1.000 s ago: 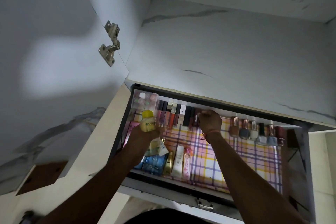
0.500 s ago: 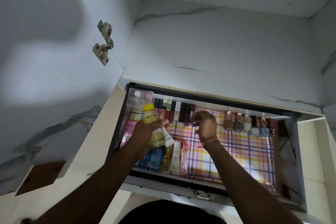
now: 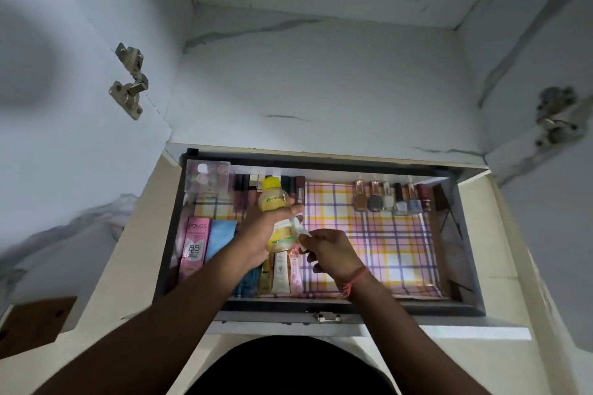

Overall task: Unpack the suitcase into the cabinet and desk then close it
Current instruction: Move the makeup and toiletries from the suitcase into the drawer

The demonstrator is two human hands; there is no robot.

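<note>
Head cam, looking down into an open drawer (image 3: pixel 468 308) lined w/ plaid paper, centre of frame. Left hand (image 3: pixel 256 234) grips a yellow-capped Garnier bottle (image 3: pixel 276 212) above the drawer's left-centre; "GARNIER" reads in green on its shoulder. What changed: a sec ago the right hand (image 3: pixel 330 253) was up at the back row of lip glosses (image 3: pixel 244 192), setting one in; it has since pulled back toward the bottle, and its fingers (image 3: pixel 309 237) now pinch a small white tube (image 3: pixel 300 231) held alongside the bottle. Likely meaning: gloss is placed, next item is being passed across for stowing; unpacking is partway. Lower left of the drawer: pink box (image 3: pixel 192 244) marked "POND'S" and "BB", a blue pack beside it. Upper right: row of nail polish bottles (image 3: pixel 388 199), labels too small to read. Suitcase not in view.
</note>
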